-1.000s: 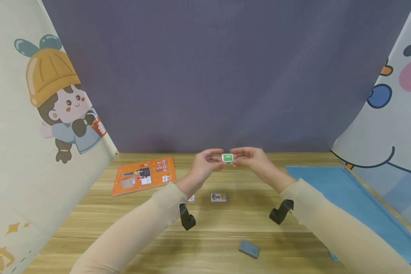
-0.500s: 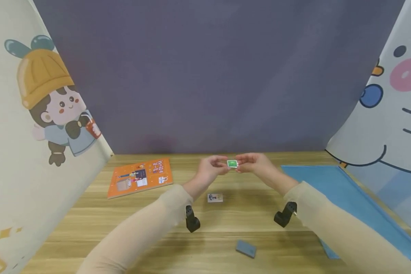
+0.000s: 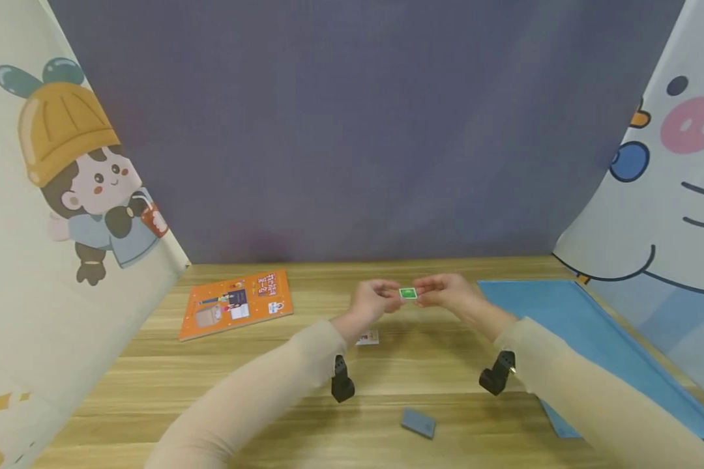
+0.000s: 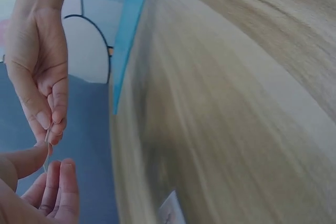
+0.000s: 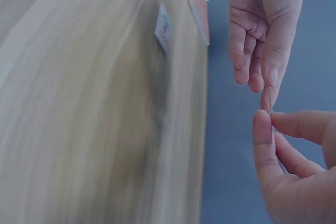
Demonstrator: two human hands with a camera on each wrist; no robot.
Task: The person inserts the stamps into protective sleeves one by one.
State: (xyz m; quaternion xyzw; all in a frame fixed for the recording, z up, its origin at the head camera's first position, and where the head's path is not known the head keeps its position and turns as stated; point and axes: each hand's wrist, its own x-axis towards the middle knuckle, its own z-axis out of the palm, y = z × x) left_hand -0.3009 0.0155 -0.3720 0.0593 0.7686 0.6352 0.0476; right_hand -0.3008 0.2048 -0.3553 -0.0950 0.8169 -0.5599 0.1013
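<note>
A small green card with a white border (image 3: 407,293) is held up between both hands in the head view. My left hand (image 3: 375,299) pinches its left edge between thumb and fingers. At the opposite edge, the right hand (image 3: 446,291) pinches it too. The right wrist view shows the card nearly edge-on, a thin line between the right hand's fingertips (image 5: 262,124) and the left hand (image 5: 265,30). On the table behind the left wrist lies a small white printed card (image 3: 368,337), partly hidden in the head view.
An orange picture book (image 3: 237,305) lies at the back left of the wooden table (image 3: 305,423). A small grey-blue rectangular piece (image 3: 418,423) is near the front. Along the right side spreads a blue mat (image 3: 545,312). A dark cloth (image 3: 352,130) hangs behind.
Both hands, with the green card between them, have shifted right and lower in the head view. The left sleeve now covers part of the printed card on the table.
</note>
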